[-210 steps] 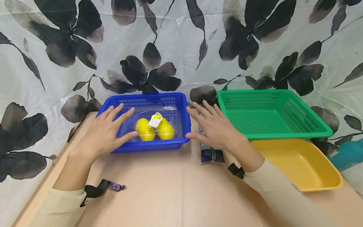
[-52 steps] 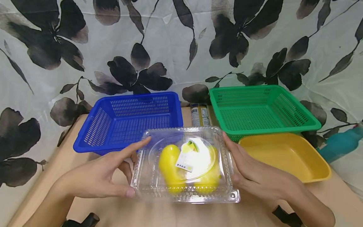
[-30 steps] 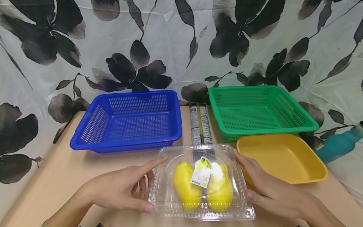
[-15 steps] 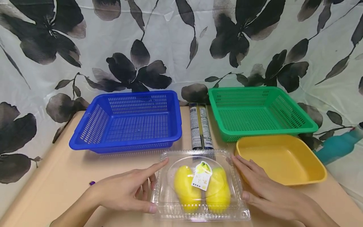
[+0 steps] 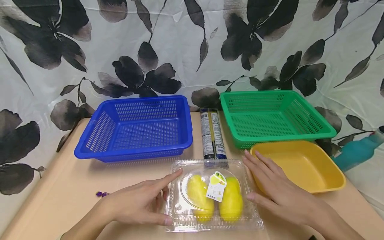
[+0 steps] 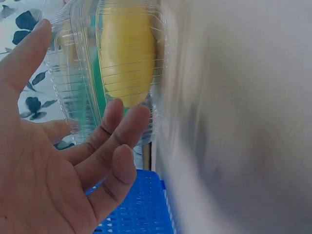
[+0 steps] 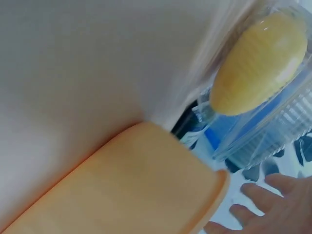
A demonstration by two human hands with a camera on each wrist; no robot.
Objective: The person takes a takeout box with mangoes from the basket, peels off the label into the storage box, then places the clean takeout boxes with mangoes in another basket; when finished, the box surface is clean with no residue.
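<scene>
A clear plastic clamshell box (image 5: pixel 192 223) with two yellow mangoes (image 5: pixel 231 200) inside sits on the table at the front. A white tag (image 5: pixel 216 191) shows on its lid. My left hand (image 5: pixel 136 201) is at the box's left side, index fingertip over the lid edge and thumb near the front corner. In the left wrist view its fingers (image 6: pixel 109 146) are loosely bent beside the box wall. My right hand (image 5: pixel 282 193) lies along the right side with straight, spread fingers; the right wrist view shows a gap between these fingertips (image 7: pixel 253 195) and the box.
A blue basket (image 5: pixel 132 155) stands back left and a green basket (image 5: pixel 282 137) back right. In front of the green one is a yellow tray (image 5: pixel 300 166). A printed tube-like pack (image 5: pixel 212 133) lies between the baskets. A purple-wrapped candy (image 5: pixel 102 194) and a teal bottle (image 5: pixel 357 153) are at the sides.
The box of mangoes was in the blue basket at first. Both hands lifted it out, carried it toward me and rightward, and lowered it to the table. Their hold has since loosened.
</scene>
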